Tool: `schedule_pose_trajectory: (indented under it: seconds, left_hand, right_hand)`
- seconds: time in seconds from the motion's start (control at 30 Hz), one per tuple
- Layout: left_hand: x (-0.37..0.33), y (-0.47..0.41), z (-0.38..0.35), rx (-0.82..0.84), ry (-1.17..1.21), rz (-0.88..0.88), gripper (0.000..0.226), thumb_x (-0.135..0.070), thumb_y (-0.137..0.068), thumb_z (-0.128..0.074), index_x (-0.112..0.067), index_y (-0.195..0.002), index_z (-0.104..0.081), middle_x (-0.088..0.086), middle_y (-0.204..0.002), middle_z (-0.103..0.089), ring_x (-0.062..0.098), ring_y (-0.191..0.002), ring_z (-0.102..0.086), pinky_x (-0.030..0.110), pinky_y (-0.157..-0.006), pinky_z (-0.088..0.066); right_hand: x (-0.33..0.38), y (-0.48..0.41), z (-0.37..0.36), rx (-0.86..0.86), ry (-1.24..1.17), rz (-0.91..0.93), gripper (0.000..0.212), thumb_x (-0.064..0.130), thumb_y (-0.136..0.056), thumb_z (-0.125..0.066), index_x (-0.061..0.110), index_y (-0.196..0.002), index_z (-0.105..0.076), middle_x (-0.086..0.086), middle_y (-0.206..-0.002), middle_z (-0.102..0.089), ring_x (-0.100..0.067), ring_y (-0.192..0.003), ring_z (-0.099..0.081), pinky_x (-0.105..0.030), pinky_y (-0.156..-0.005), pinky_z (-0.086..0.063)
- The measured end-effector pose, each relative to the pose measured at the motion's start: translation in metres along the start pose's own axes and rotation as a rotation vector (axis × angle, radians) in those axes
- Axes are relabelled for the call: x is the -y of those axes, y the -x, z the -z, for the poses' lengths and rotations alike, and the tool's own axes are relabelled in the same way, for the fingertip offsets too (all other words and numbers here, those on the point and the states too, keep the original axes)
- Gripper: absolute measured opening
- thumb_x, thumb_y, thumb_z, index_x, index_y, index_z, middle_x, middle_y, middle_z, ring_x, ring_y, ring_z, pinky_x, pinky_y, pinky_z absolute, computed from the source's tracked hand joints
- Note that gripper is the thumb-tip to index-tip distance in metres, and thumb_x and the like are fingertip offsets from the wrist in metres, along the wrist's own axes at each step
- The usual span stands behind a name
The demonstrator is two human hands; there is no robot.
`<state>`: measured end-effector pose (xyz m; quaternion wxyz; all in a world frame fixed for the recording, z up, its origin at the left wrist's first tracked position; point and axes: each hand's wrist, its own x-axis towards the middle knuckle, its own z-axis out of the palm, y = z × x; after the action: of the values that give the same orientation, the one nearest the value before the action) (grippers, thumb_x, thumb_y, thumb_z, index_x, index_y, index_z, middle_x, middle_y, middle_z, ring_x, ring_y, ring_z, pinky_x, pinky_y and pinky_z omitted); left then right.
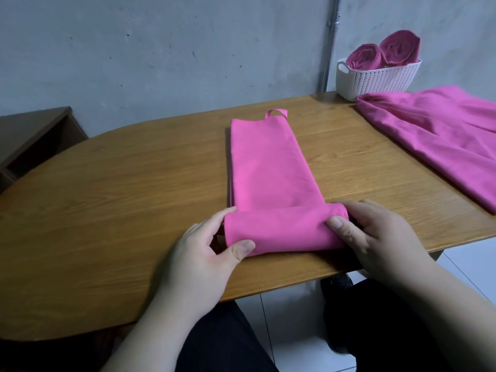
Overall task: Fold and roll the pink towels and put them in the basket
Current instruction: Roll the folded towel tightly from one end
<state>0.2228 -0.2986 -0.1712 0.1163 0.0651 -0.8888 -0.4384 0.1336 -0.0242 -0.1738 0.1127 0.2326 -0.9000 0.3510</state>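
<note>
A long folded pink cloth towel [268, 167] lies lengthwise on the brown wooden table [120, 200], its near end rolled up by the front edge; the left hand [204, 253] grips the roll's left end, thumb on top; the right hand [375, 237] grips the right end likewise; a white perforated plastic basket [381, 80] stands at the far right corner, holding two rolled pink towels [386, 53]; a loose unfolded pink towel [442, 132] lies spread just before it.
</note>
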Motion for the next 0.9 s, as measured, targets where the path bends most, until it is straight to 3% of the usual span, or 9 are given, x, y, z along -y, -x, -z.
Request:
schedule_pose_trajectory:
  seconds: [0.1, 0.2, 0.27, 0.33, 0.47, 0.63, 0.7, 0.8, 0.9]
  left_hand:
    - [0.0007, -0.0016, -0.0014, -0.012, 0.007, 0.011, 0.064, -0.073, -0.071, -0.060, -0.057, -0.132, -0.050, -0.021, -0.118, -0.066, 0.000, -0.116, -0.057, 0.036, -0.101, -0.048]
    - [0.0006, -0.0038, -0.0013, -0.016, -0.005, 0.009, 0.063, -0.078, -0.076, -0.057, -0.054, -0.134, -0.051, -0.025, -0.117, -0.063, -0.003, -0.116, -0.054, 0.028, -0.098, -0.046]
    - [-0.0022, -0.0032, -0.0014, -0.013, -0.034, -0.016, 0.070, -0.079, -0.075, -0.054, -0.050, -0.138, -0.050, -0.034, -0.116, -0.055, -0.009, -0.118, -0.047, 0.017, -0.095, -0.038]
    - [-0.0039, -0.0028, -0.0011, -0.031, -0.064, -0.060, 0.074, -0.079, -0.078, -0.056, -0.046, -0.144, -0.045, -0.035, -0.119, -0.049, -0.010, -0.123, -0.041, 0.015, -0.098, -0.035]
    - [-0.0041, -0.0002, 0.0030, -0.014, 0.003, -0.018, 0.079, -0.060, -0.074, -0.075, -0.066, -0.140, -0.033, -0.033, -0.132, -0.045, -0.015, -0.125, -0.039, 0.017, -0.101, -0.034]
    - [0.0008, -0.0035, 0.0024, -0.020, 0.027, 0.019, 0.068, -0.077, -0.064, -0.065, -0.066, -0.129, -0.046, -0.016, -0.122, -0.064, 0.008, -0.120, -0.057, 0.039, -0.103, -0.048]
    - [0.0023, -0.0048, 0.0009, -0.023, 0.020, 0.019, 0.065, -0.082, -0.067, -0.062, -0.060, -0.128, -0.051, -0.017, -0.116, -0.067, 0.008, -0.114, -0.061, 0.042, -0.098, -0.051]
    - [0.0000, -0.0038, 0.0001, -0.030, 0.003, 0.012, 0.063, -0.082, -0.068, -0.061, -0.055, -0.125, -0.053, -0.019, -0.112, -0.066, 0.006, -0.110, -0.061, 0.041, -0.094, -0.052]
    - [-0.0057, -0.0024, -0.0003, -0.046, -0.038, -0.008, 0.068, -0.078, -0.064, -0.056, -0.053, -0.128, -0.053, -0.027, -0.118, -0.056, 0.001, -0.116, -0.053, 0.031, -0.100, -0.046]
  right_hand:
    - [-0.0004, -0.0005, 0.0007, 0.008, 0.016, 0.059, 0.070, 0.079, -0.087, -0.042, 0.024, -0.119, -0.070, 0.015, -0.094, -0.058, -0.005, -0.096, -0.052, -0.015, -0.084, -0.037]
    - [-0.0028, 0.0041, 0.0021, 0.048, -0.012, 0.103, 0.078, 0.071, -0.076, -0.064, 0.031, -0.141, -0.050, 0.019, -0.115, -0.054, 0.000, -0.107, -0.051, -0.018, -0.094, -0.038]
    - [-0.0022, 0.0056, 0.0032, 0.034, -0.045, 0.096, 0.071, 0.068, -0.073, -0.066, 0.036, -0.134, -0.051, 0.025, -0.112, -0.055, 0.004, -0.100, -0.053, -0.009, -0.087, -0.037]
    - [-0.0011, 0.0050, 0.0041, 0.022, -0.047, 0.105, 0.066, 0.070, -0.074, -0.064, 0.032, -0.128, -0.058, 0.026, -0.109, -0.058, 0.005, -0.097, -0.054, -0.006, -0.083, -0.037]
    - [0.0011, 0.0037, 0.0037, 0.035, -0.002, 0.110, 0.066, 0.082, -0.082, -0.048, 0.028, -0.115, -0.066, 0.018, -0.093, -0.063, -0.004, -0.091, -0.056, -0.017, -0.081, -0.041]
    - [0.0000, 0.0014, 0.0009, 0.046, 0.059, 0.098, 0.073, 0.082, -0.090, -0.031, 0.020, -0.100, -0.069, 0.013, -0.078, -0.056, -0.009, -0.081, -0.050, -0.029, -0.076, -0.041]
    - [-0.0015, 0.0005, 0.0004, 0.044, 0.067, 0.116, 0.071, 0.081, -0.090, -0.035, 0.022, -0.108, -0.068, 0.015, -0.088, -0.059, -0.011, -0.087, -0.052, -0.034, -0.081, -0.044]
    - [-0.0029, 0.0024, -0.0007, 0.045, 0.060, 0.163, 0.082, 0.077, -0.080, -0.056, 0.021, -0.141, -0.052, 0.016, -0.115, -0.057, -0.007, -0.102, -0.052, -0.029, -0.092, -0.041]
    - [-0.0026, 0.0042, -0.0001, 0.033, 0.007, 0.169, 0.074, 0.072, -0.078, -0.061, 0.032, -0.140, -0.049, 0.017, -0.116, -0.060, -0.001, -0.103, -0.055, -0.025, -0.092, -0.041]
